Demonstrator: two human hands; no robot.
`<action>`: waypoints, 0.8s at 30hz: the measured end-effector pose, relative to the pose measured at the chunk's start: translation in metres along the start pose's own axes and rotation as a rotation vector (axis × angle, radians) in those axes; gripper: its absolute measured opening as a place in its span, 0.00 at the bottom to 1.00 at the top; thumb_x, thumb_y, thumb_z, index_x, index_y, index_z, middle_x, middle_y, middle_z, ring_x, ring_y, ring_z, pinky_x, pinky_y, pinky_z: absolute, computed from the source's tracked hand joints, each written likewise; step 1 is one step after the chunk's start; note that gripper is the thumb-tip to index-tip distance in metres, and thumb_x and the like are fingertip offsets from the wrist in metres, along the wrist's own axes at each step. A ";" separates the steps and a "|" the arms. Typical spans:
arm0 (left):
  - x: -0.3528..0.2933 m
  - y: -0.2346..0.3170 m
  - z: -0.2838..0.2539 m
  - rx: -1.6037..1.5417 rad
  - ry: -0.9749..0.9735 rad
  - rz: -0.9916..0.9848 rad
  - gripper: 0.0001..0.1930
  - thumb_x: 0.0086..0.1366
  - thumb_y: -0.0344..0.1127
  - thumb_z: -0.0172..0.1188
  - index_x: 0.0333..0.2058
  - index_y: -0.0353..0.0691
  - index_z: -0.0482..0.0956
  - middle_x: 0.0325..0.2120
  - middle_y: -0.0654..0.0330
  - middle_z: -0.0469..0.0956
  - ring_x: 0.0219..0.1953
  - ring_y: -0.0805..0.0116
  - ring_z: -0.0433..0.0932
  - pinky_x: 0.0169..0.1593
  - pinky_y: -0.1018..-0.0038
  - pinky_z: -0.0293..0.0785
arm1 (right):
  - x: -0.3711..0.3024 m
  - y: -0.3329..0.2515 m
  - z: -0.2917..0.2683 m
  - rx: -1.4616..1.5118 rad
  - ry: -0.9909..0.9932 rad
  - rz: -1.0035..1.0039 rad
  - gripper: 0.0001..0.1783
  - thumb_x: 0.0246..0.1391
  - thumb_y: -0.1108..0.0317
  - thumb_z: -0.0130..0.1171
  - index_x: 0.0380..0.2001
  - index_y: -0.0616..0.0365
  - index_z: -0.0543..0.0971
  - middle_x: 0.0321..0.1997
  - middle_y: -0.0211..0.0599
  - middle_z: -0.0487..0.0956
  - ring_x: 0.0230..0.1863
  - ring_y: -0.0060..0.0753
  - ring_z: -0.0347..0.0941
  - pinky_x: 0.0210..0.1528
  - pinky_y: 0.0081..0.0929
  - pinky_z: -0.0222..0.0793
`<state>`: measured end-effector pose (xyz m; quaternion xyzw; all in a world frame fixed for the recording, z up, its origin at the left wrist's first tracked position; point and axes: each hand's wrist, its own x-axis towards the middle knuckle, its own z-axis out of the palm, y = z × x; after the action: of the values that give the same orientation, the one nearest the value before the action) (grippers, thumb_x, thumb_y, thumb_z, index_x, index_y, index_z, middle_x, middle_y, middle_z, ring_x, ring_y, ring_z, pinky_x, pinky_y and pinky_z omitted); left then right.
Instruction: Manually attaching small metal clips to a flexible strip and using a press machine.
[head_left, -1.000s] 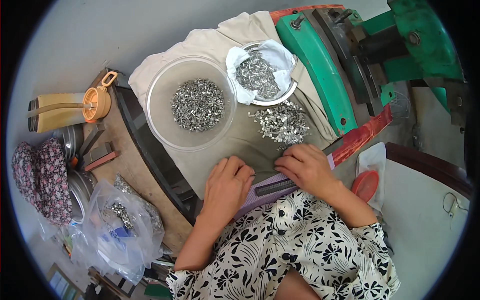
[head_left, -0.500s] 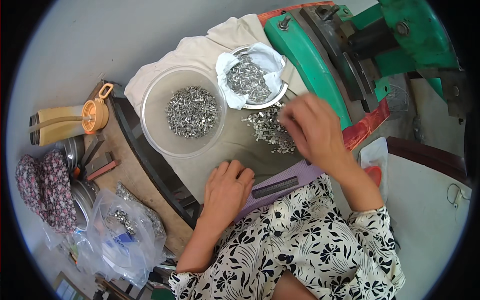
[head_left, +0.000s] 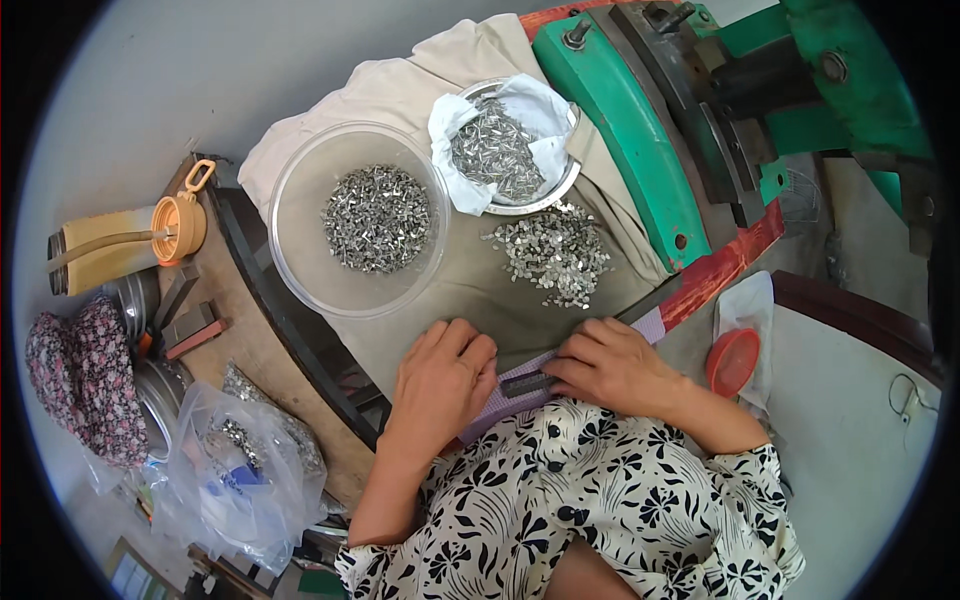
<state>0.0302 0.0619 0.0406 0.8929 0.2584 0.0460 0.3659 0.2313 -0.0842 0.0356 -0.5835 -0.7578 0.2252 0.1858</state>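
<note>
My left hand point(head_left: 443, 376) rests at the near edge of the cloth, its fingers curled inward. Opposite it, my right hand point(head_left: 610, 366) is closed too, thumb and fingertips together. Whatever they pinch, if anything, is too small or hidden to name. Between the hands, a dark ruler-like strip point(head_left: 523, 384) lies on a purple mat point(head_left: 648, 326). Just beyond my right hand sits a loose pile of small flat metal pieces point(head_left: 556, 254). A clear round tub point(head_left: 290, 262) holds many short metal pieces. Behind the pile, a white-lined metal bowl point(head_left: 525, 208) contains slender metal pins.
A green machine point(head_left: 625, 150) stands at the right of the cloth point(head_left: 345, 105). To the left are an orange-lidded bottle point(head_left: 180, 228), a floral cloth bundle point(head_left: 85, 380) and a clear plastic bag point(head_left: 230, 490). A red dish point(head_left: 735, 360) lies at the right.
My right hand has come back from the metal pile toward me, down to the mat's edge beside my left hand. My left hand has shifted only slightly. The view has tilted a little.
</note>
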 end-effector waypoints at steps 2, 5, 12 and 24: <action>-0.001 0.000 0.000 0.005 -0.002 -0.003 0.07 0.51 0.26 0.66 0.30 0.39 0.77 0.30 0.60 0.73 0.35 0.57 0.74 0.38 0.62 0.73 | -0.003 0.001 -0.004 -0.063 -0.017 -0.007 0.19 0.41 0.61 0.71 0.40 0.50 0.82 0.35 0.26 0.73 0.40 0.31 0.71 0.39 0.30 0.67; -0.002 0.001 0.001 0.006 0.012 -0.021 0.07 0.52 0.26 0.65 0.30 0.39 0.77 0.30 0.59 0.73 0.34 0.56 0.74 0.38 0.62 0.73 | -0.004 0.011 -0.013 -0.110 0.027 0.036 0.18 0.40 0.61 0.72 0.38 0.50 0.83 0.34 0.25 0.74 0.38 0.31 0.70 0.39 0.32 0.66; -0.006 0.000 0.000 -0.054 0.078 -0.080 0.08 0.52 0.24 0.65 0.31 0.37 0.77 0.31 0.57 0.73 0.36 0.55 0.75 0.39 0.62 0.74 | 0.020 0.021 -0.016 -0.069 0.318 0.133 0.13 0.43 0.68 0.72 0.36 0.49 0.85 0.33 0.26 0.76 0.34 0.32 0.72 0.35 0.31 0.65; -0.013 -0.003 -0.004 -0.071 0.035 -0.122 0.11 0.52 0.24 0.68 0.36 0.35 0.79 0.34 0.55 0.73 0.38 0.54 0.76 0.41 0.63 0.74 | 0.042 0.016 -0.010 -0.172 0.275 0.106 0.12 0.37 0.70 0.70 0.29 0.54 0.80 0.45 0.31 0.77 0.47 0.40 0.73 0.47 0.37 0.68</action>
<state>0.0168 0.0592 0.0429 0.8611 0.3169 0.0484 0.3947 0.2391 -0.0387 0.0362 -0.6618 -0.7099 0.0868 0.2249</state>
